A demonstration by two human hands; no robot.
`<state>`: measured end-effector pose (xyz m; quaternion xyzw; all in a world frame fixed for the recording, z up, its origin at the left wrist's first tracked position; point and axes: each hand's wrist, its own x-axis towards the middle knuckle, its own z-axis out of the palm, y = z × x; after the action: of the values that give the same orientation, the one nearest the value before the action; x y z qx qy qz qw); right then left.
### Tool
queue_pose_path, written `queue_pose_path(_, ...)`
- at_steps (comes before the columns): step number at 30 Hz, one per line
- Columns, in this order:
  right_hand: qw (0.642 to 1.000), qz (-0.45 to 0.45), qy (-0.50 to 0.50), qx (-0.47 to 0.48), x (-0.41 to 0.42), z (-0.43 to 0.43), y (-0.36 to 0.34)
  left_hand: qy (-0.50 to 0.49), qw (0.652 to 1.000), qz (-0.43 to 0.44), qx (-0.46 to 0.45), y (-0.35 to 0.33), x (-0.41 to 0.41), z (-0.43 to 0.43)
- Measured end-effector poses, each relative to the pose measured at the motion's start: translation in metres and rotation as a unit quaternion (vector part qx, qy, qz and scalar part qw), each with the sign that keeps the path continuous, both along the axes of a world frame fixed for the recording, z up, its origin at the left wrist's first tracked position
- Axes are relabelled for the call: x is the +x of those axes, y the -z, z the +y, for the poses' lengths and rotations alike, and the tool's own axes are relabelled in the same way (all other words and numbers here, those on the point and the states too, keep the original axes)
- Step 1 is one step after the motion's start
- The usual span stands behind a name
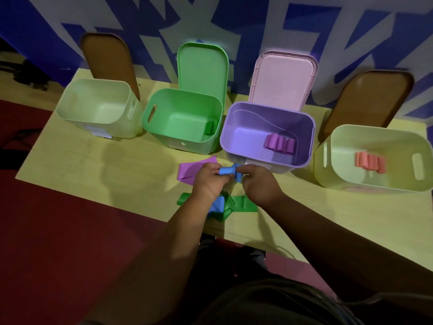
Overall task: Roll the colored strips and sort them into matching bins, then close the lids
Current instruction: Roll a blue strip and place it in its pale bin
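Note:
My left hand (206, 181) and my right hand (260, 184) both pinch a partly rolled blue strip (226, 171) above the table, just in front of the purple bin (302, 160). A flat purple strip (187, 171) lies left of my hands. Green strips (246, 204) and another blue strip (216, 205) lie under my left wrist. Purple rolls (278, 143) sit in the purple bin. A green roll (209, 128) is in the green bin (150, 123). Orange rolls (370, 162) lie in the right pale bin (328, 174). The left pale bin (68, 118) holds nothing visible.
All four bins stand in a row on the yellow table (93, 174) with lids raised: brown lid (107, 59), green lid (202, 66), pink lid (283, 78), brown lid (370, 99). A blue-and-white wall is behind. The table's front edge runs close to my body.

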<state>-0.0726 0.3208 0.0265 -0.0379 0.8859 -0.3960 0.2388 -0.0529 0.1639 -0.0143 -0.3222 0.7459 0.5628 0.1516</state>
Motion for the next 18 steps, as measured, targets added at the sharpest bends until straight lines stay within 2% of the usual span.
queue_pose_path(6,0.988,-0.037,0.096,-0.115,-0.019,-0.005,-0.042,-0.044,0.996,0.059,0.042,-0.032,-0.013,-0.005)
queue_pose_path(12,0.956,-0.042,0.171,-0.236,-0.037,-0.003,-0.093,-0.124,0.978,0.127,0.111,-0.106,-0.022,-0.009)
queue_pose_path(16,0.951,0.015,0.203,-0.232,-0.047,0.008,-0.127,-0.140,0.958,0.174,0.180,-0.153,-0.032,-0.009)
queue_pose_path(18,0.959,0.032,0.200,-0.200,-0.052,0.018,-0.136,-0.134,0.948,0.199,0.210,-0.176,-0.036,-0.005)
